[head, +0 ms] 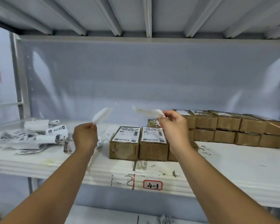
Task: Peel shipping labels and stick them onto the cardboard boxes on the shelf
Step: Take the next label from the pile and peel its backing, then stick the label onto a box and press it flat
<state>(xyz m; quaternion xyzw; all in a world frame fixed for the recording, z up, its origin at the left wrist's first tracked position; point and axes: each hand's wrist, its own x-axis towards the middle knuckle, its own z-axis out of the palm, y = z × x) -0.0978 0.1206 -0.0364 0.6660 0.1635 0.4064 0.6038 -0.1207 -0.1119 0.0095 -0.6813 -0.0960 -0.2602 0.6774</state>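
Shipping label, thin white paper sheet (146, 112): held in the air at centre frame, above the boxes, touching nothing but fingers. Pinched at its right end by right hand (173, 126), thumb and fingertips closed on the paper. Second white paper sheet (102, 116), motion-blurred, pinched at its lower end by left hand (85, 136), left of centre; probably the release liner, though not distinguishable with certainty.

Pair of brown cardboard boxes with white labels on top (124, 149) just below the hands, side by side, touching. Stacked brown cardboard boxes with torn white remnants on top (233, 126) at centre right, on white shelf board (233, 180). Heap of loose white printed paper strips (36, 136) at centre left.

Handling, as judged: very light, limp, prone to curl and flutter; adhesive face likely to grab skin or fold onto itself. Hold by one edge or two opposite corners, adhesive side down. Lay one edge first, then smooth flat.
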